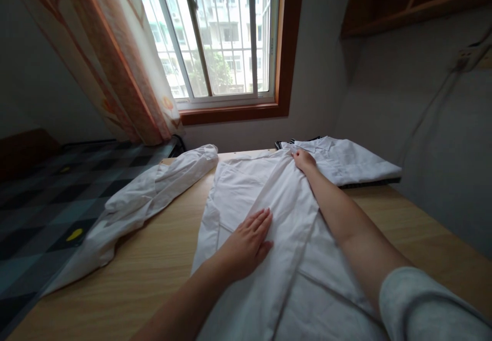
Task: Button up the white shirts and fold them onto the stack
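A white garment, by its length and seams a white coat (284,238), lies spread on the wooden table with a long strip of its cloth folded lengthwise over the middle. My left hand (248,241) rests flat on that strip, fingers stretched out and together, holding nothing. Farther off, my right hand (303,160) is closed on the coat's far edge, pinching the cloth there. Out to the left stretches a white sleeve (154,192), crumpled, running from the table's far edge toward the bed; whether it joins the coat cannot be made out.
A folded white garment (346,161) sits on dark striped cloth at the table's far right. The wooden table (172,259) adjoins a bed with a dark checked cover (46,202). Beyond are a curtain (115,64), a barred window (226,38) and a wall shelf (415,10).
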{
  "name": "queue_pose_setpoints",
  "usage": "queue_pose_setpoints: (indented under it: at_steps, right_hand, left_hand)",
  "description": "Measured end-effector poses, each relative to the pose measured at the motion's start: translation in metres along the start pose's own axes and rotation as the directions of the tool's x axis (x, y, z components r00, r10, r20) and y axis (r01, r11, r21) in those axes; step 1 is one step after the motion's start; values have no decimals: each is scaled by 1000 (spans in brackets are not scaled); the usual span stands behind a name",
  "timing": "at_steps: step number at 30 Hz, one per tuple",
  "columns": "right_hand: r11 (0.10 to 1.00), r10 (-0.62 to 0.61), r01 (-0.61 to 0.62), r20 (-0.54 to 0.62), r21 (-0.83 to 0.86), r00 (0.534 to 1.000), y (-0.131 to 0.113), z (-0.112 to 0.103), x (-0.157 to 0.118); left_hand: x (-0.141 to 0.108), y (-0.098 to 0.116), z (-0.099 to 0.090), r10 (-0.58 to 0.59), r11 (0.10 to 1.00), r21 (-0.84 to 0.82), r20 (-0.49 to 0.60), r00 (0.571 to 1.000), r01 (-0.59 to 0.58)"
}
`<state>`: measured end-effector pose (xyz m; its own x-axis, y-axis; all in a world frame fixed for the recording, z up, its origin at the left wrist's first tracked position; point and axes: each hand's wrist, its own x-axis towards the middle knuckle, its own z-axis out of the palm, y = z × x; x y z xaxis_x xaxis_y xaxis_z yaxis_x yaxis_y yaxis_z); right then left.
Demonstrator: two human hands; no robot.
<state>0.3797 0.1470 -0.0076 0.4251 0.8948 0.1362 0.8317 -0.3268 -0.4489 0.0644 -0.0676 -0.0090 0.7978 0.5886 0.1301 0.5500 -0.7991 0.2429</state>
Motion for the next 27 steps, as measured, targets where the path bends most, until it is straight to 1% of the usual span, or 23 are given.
queue_pose_setpoints:
  at_steps: [4, 7, 9, 10, 11, 12, 13, 15, 16, 17, 18, 19, 21, 22, 24, 27]
  right_hand:
    - [999, -27, 26, 16, 24, 1000, 1, -6, 0]
    - [998, -39, 38, 12, 43, 999, -1, -18, -7]
    - [997, -75, 76, -39, 26, 996, -4, -29, -20]
    - [991, -132, 132, -83, 1, 988, -7, -34, -30]
    - [976, -217, 215, -122, -34, 968, -10, -39, -43]
    - [941, -337, 329, -144, -78, 930, -12, -41, -59]
    - [889, -458, 447, -133, -102, 879, -14, -42, -77]
    - [757, -650, 647, 8, -92, 760, -16, -36, -115]
    - [706, -700, 703, 73, -80, 711, -16, -31, -133]
    - [677, -724, 732, 117, -72, 680, -15, -24, -148]
    - [676, -717, 733, 158, -76, 679, -14, -18, -161]
    - [695, -695, 714, 176, -82, 697, -12, -12, -170]
    - [728, -652, 677, 197, -106, 732, -9, -3, -179]
    - [739, -635, 663, 201, -121, 746, -9, -2, -180]
    - [744, -620, 650, 202, -155, 758, -10, -3, -177]
    - [739, -612, 634, 167, -229, 773, -8, -14, -170]
  left_hand:
    - [2, 6, -3, -22, 1000, 19, 38, 999, 21]
    - [3, 9, -6, -60, 998, 33, 78, 995, 58]
    - [4, 9, -7, -74, 997, 42, 76, 994, 71]
    - [4, 9, -6, -74, 996, 46, 66, 995, 71]
    - [4, 8, -5, -68, 997, 49, 52, 996, 65]
    - [4, 8, -4, -59, 997, 52, 36, 998, 57]
    - [4, 7, -3, -49, 997, 53, 22, 999, 47]
    - [5, 6, -2, -28, 998, 51, 7, 1000, 27]
    - [6, 6, -2, -24, 998, 50, 9, 1000, 24]
    - [6, 6, -2, -25, 998, 52, 18, 1000, 25]
    - [6, 6, -1, -30, 998, 56, 29, 999, 28]
    - [7, 6, -1, -34, 998, 61, 36, 999, 32]
    - [8, 5, -1, -37, 997, 72, 34, 999, 35]
    - [8, 5, -1, -34, 997, 75, 29, 999, 32]
    - [9, 4, -1, -30, 997, 77, 20, 999, 28]
    - [10, 3, -1, -31, 997, 76, 24, 999, 29]
